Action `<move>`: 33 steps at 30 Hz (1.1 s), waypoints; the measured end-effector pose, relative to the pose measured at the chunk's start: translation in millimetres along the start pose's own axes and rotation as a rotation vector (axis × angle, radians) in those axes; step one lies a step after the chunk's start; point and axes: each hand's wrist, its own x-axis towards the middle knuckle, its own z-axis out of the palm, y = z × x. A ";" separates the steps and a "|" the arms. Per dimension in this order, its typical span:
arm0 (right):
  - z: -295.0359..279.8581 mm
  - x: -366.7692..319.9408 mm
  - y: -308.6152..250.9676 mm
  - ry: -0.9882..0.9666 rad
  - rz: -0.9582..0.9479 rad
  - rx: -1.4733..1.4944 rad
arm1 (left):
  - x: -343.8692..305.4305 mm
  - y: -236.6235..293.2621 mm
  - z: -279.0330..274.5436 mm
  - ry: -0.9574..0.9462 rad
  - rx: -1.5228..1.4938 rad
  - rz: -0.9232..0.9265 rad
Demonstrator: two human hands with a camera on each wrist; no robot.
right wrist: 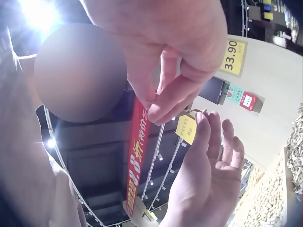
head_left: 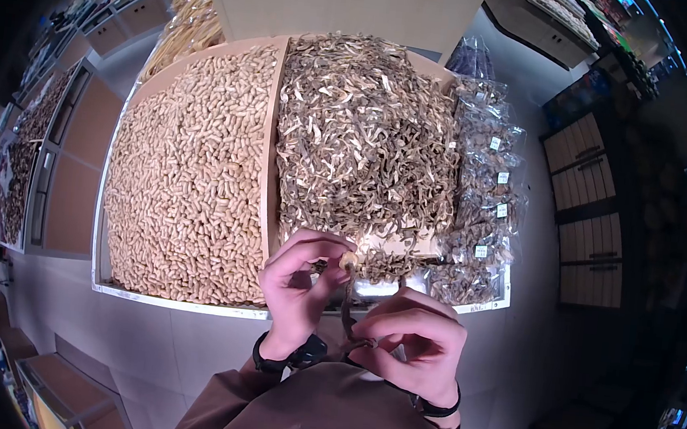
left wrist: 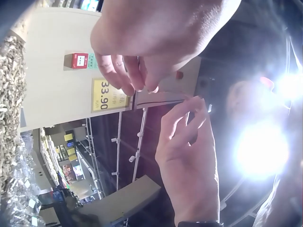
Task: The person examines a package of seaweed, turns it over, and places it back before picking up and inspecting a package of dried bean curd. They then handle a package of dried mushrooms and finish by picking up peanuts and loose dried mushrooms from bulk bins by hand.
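A thin, dark brown dried strip (head_left: 348, 302) with a pale round end stretches between my hands; it resembles the dried mushroom pieces heaped in the bin. My left hand (head_left: 297, 284) pinches the pale end between thumb and forefinger. Lower and to the right, my right hand (head_left: 424, 338) pinches the other end with its fingertips. Both hands are above the front edge of the display, near my chest. In the right wrist view the strip (right wrist: 189, 112) shows as a short dark line between the two sets of fingertips.
Peanuts (head_left: 198, 176) fill the left bin, and dried mushroom pieces (head_left: 368, 134) are piled beside them past a wooden divider (head_left: 270, 149). Clear bags (head_left: 483, 186) with labels line the right side. A metal-edged rim (head_left: 178, 304) runs along the front. A yellow price sign (left wrist: 110, 94) is on the column.
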 end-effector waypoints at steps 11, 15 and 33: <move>1.6 -4.4 -1.4 -0.040 -0.129 -0.040 | -6.8 6.6 1.1 -0.050 0.019 0.019; 1.5 -7.4 -6.9 -0.060 -0.102 -0.043 | -5.6 11.4 -0.6 -0.073 0.016 0.070; 3.3 -9.1 -1.4 -0.078 -0.213 0.051 | -9.6 18.5 -3.1 -0.085 -0.025 0.115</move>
